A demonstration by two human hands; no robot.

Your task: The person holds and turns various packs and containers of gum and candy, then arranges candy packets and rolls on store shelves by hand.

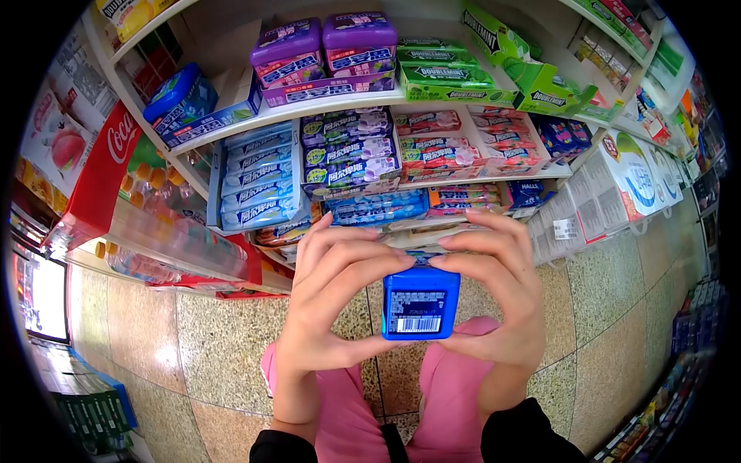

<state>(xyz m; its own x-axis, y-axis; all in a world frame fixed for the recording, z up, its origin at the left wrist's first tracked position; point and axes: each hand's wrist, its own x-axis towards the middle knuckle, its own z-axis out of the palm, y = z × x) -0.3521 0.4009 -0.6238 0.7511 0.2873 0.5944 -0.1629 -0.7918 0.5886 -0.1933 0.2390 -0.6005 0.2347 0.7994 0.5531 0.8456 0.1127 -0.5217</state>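
Note:
A blue plastic gum container is held up in front of me, its label with barcode and small print turned toward the camera. My left hand grips its left side, thumb low and fingertips at the upper edge. On the opposite side my right hand holds it the same way. Behind the hands, a shelf carries blue packs, purple packs and pink packs in open boxes. One level up are purple gum tubs, green Doublemint boxes and another blue tub in a tray.
To the left stands a red Coca-Cola rack with bottles. White and green cartons are stacked at the right. Tiled floor lies below, and more packed goods line the lower right edge.

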